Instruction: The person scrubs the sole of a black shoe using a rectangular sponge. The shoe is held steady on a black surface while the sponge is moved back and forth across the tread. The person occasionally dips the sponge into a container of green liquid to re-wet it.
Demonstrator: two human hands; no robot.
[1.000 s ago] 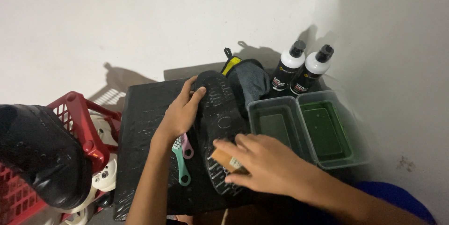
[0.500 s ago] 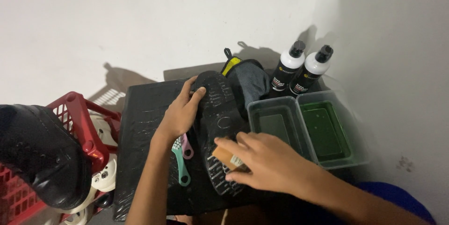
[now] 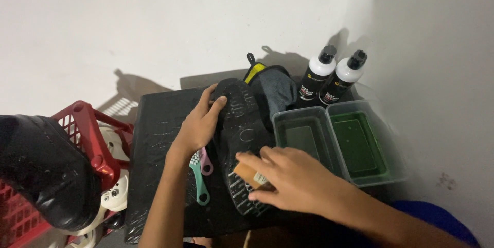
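Note:
A black shoe (image 3: 240, 129) lies sole-up on a black mat (image 3: 159, 140). My left hand (image 3: 199, 124) grips its left edge near the toe. My right hand (image 3: 288, 180) holds a small wooden-backed brush (image 3: 248, 174) pressed on the heel part of the sole. Two small brushes, one teal (image 3: 198, 181) and one pink (image 3: 206, 162), lie on the mat just under my left wrist.
Two clear tubs (image 3: 307, 137) (image 3: 360, 145) with greenish liquid stand right of the shoe. Two black bottles with white caps (image 3: 316, 79) (image 3: 342, 81) stand against the wall behind them. A grey cloth (image 3: 275, 91) lies behind the shoe. A red basket (image 3: 77, 124) and a black shoe (image 3: 41, 170) are at left.
My right hand with the brush has slid a little along the sole's heel end. My left hand keeps the same hold on the shoe.

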